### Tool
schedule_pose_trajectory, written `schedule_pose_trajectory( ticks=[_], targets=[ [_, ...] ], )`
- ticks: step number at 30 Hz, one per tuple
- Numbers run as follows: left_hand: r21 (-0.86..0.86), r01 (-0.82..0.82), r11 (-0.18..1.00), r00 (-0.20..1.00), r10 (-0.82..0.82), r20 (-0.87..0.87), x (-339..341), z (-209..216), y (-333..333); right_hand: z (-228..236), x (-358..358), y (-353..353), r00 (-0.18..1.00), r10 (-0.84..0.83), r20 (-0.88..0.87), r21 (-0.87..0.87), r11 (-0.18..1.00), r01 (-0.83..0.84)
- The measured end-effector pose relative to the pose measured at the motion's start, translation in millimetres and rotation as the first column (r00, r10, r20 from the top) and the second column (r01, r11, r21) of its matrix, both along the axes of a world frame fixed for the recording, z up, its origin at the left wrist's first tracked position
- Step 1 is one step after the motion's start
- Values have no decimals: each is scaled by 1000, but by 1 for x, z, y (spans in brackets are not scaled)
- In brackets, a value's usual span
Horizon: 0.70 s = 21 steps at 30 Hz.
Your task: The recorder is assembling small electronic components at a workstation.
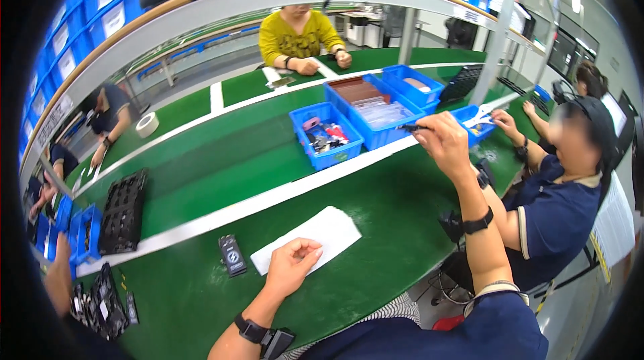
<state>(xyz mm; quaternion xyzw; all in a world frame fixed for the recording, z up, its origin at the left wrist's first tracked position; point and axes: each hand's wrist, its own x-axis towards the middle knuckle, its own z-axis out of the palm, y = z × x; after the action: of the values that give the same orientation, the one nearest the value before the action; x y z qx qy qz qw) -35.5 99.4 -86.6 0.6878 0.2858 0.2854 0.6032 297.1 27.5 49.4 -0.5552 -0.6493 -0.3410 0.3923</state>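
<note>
My left hand (293,266) rests over a white sheet of paper (339,228), its fingers curled together with nothing seen in them. On the green bench just left of the paper lies a small black rectangular module (232,255) with a round light symbol. My right hand (444,142) is raised above the white strip, near the blue bins. Between its thumb and fingers it pinches a small, thin black piece (410,128); its exact kind is too small to tell.
Blue bins hold mixed parts (327,138), clear bags (381,113) and tools. A black tray (124,212) stands at left, near a pile of black parts (104,303). A co-worker (563,192) sits close on my right; another person (298,38) works opposite. A shelf rail crosses above.
</note>
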Motion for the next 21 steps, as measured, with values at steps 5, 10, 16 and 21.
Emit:
schedule_pose_trajectory(
  ticks=[5,10,16,21],
  targets=[
    [78,-199,977,970,185,157,-4,15,-4,-10,-102,18,868,353,-350,-231,865,-445],
    [-1,-342,940,825,301,477,-5,43,-11,-70,-146,38,381,460,-802,-125,495,-860],
    [264,-370,891,901,275,335,-21,48,-10,-87,-160,44,325,434,-840,-110,450,-886],
    [310,-363,879,913,269,306,-16,42,-7,-105,-161,47,337,442,-831,-77,508,-858]
  ],
)
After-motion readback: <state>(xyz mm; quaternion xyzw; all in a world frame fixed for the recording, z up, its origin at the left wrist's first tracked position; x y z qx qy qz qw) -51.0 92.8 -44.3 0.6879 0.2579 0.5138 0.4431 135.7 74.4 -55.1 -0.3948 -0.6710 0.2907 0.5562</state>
